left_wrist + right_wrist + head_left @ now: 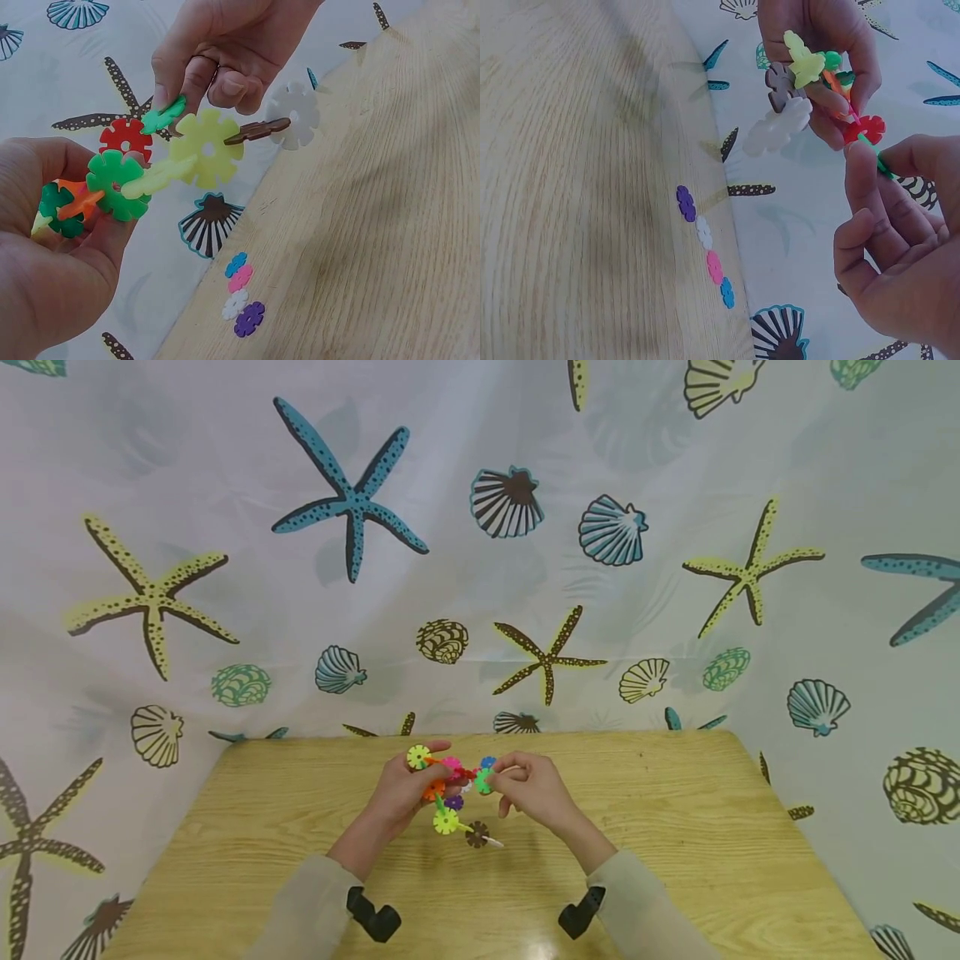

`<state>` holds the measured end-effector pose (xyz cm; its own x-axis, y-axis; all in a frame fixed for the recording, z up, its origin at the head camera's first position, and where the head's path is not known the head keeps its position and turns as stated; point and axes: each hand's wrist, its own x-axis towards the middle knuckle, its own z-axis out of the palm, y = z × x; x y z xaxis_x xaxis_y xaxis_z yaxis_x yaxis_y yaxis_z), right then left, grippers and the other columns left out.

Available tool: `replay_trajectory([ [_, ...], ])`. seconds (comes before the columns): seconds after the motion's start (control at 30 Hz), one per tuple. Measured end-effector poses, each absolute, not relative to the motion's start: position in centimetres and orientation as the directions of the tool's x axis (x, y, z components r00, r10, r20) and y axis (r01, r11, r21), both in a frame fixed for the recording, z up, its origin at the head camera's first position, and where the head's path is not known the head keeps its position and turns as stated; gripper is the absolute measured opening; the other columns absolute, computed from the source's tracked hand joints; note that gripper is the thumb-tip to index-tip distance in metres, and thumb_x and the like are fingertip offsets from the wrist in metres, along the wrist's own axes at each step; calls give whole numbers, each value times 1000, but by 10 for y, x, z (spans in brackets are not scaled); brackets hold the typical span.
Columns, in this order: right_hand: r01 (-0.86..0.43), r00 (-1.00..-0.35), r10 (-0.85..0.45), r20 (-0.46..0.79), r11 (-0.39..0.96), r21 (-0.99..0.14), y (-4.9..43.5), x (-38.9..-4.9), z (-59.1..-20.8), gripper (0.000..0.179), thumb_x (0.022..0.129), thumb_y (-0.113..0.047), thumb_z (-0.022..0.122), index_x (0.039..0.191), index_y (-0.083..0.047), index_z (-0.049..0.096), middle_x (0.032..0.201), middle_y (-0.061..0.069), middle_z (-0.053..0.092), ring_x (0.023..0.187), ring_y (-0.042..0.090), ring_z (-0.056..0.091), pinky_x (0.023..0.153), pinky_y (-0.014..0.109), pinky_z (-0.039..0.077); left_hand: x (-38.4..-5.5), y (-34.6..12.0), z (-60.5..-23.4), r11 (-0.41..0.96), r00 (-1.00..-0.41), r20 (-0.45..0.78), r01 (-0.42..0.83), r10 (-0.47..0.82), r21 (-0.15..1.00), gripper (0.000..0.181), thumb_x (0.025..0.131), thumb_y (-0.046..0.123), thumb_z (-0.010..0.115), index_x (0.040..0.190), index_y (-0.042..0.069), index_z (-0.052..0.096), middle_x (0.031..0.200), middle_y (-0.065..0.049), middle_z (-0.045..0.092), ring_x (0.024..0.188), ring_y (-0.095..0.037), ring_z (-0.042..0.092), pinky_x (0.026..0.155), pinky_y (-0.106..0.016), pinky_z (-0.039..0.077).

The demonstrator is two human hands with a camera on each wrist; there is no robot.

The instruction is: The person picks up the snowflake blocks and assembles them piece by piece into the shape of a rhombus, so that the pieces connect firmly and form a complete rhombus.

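Observation:
My left hand grips a chain of notched, flower-shaped plastic discs above the table. In the left wrist view, a light yellow disc, a brown disc and a white disc stick out from the chain. Facing it, my right hand pinches a green disc between thumb and fingertips. That green disc meets the edge of the chain's red disc; how deep the slots sit in each other I cannot tell. The left fingers partly hide orange and dark green discs.
Four-colour loose discs lie in a row on the wooden table: blue, pink, white and purple. A curtain printed with shells and starfish hangs behind the table's far edge and along its sides.

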<state>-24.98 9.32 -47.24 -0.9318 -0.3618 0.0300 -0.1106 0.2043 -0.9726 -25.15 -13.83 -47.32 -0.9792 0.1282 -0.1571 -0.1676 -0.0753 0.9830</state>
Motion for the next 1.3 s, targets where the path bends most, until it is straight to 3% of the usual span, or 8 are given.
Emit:
replay_trajectory([
  [0.37, -109, -937, -344, 59, 129, -986, 87, -248, -471, 19, 102, -10, 67, 112, 5, 67, 71, -1, 74, 59, 11, 68, 60, 21, 51, -252, -137, -471, -84, -979, -137, -151, 154, 985, 52, 101, 0, 62, 152, 2, 51, 115, -18, 71, 86, -13, 79, 85, -27, 64],
  [0.5, -105, -945, -322, 66, 104, -989, 85, -246, -467, 16, 101, -8, 66, 109, 5, 67, 76, 14, 77, 62, 11, 71, 63, 23, 55, -251, -135, -469, -82, -979, -118, -134, 169, 988, 54, 101, 0, 61, 154, 2, 49, 123, -26, 70, 92, -15, 80, 89, -30, 63],
  [0.73, -89, -955, -290, 61, 87, -992, 82, -243, -467, 15, 100, -6, 65, 109, 6, 66, 80, 20, 77, 65, 19, 75, 63, 23, 56, -249, -134, -469, -107, -977, -122, -142, 175, 984, 59, 102, -2, 60, 158, 2, 44, 140, -38, 58, 95, -15, 79, 91, -30, 62],
  [1.07, -108, -938, -341, 70, 95, -990, 85, -245, -467, 22, 102, -11, 66, 114, 7, 66, 73, -4, 76, 61, 12, 72, 62, 21, 54, -253, -138, -471, -256, -943, -190, -261, 272, 931, 55, 107, 0, 50, 161, -2, 36, 145, -33, 54, 106, -16, 77, 99, -29, 59],
  [1.3, -106, -935, -350, 62, 106, -989, 85, -244, -465, 20, 102, -11, 66, 115, 6, 66, 74, -5, 76, 60, 9, 70, 62, 21, 52, -253, -140, -470, -242, -900, -205, -312, 383, 919, 58, 109, 11, 50, 162, -1, 32, 118, -5, 74, 111, -21, 75, 107, -48, 57],
])
